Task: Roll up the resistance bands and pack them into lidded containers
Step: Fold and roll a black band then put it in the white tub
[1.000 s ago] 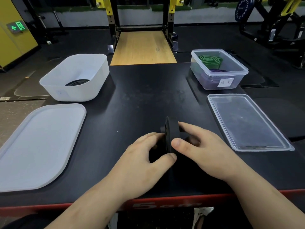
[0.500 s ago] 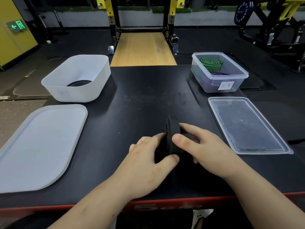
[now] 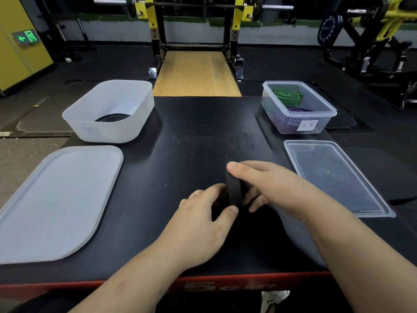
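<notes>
I have both hands together, my left hand (image 3: 203,220) and right hand (image 3: 270,184) pinching the black band roll (image 3: 233,190) on edge, near middle of the table (image 3: 194,141). Rolling looks about finished; next, I judge, it goes into the white tub (image 3: 106,134), kept tight so it doesn't uncoil

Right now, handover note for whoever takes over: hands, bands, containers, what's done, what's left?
Hands: left hand and right hand both grip the black band roll, which stands on edge on the table.
White tub, back left: one rolled black band inside; white lid lies off, in front of it.
Clear container, back right: green band and purple band rolled inside; clear lid lies off, in front of it.
Done: three bands packed.
Left: finish this roll, pack it (probably in the white tub), close both lids.
</notes>
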`<action>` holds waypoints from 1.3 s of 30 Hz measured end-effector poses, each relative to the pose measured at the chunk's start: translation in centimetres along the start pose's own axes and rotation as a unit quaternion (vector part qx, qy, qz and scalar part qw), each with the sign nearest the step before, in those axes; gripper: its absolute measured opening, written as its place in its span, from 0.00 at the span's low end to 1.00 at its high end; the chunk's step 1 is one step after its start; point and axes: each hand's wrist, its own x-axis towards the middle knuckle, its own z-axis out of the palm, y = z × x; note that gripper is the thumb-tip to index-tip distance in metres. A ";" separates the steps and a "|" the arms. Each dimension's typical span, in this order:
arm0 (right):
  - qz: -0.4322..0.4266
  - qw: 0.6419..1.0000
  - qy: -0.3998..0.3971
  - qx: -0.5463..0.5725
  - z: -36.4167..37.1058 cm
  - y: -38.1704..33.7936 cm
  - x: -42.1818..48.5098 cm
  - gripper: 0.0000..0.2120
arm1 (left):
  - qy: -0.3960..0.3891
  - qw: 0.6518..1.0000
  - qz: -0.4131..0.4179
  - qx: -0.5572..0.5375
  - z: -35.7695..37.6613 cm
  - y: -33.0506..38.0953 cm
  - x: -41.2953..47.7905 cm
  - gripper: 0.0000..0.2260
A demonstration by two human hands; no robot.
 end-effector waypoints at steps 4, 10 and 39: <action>-0.020 0.999 -0.009 -0.031 -1.0 0.6 0.0 0.28 | -0.016 1.000 0.006 0.009 0.0 0.0 -0.1 0.22; -0.039 0.997 -0.022 0.070 -1.2 1.4 -0.3 0.29 | -0.017 0.999 0.037 -0.003 0.1 0.3 -0.5 0.22; -0.112 0.947 -0.088 -0.288 -0.1 2.0 -2.8 0.61 | -0.072 0.992 0.092 0.045 -3.8 -0.8 0.2 0.43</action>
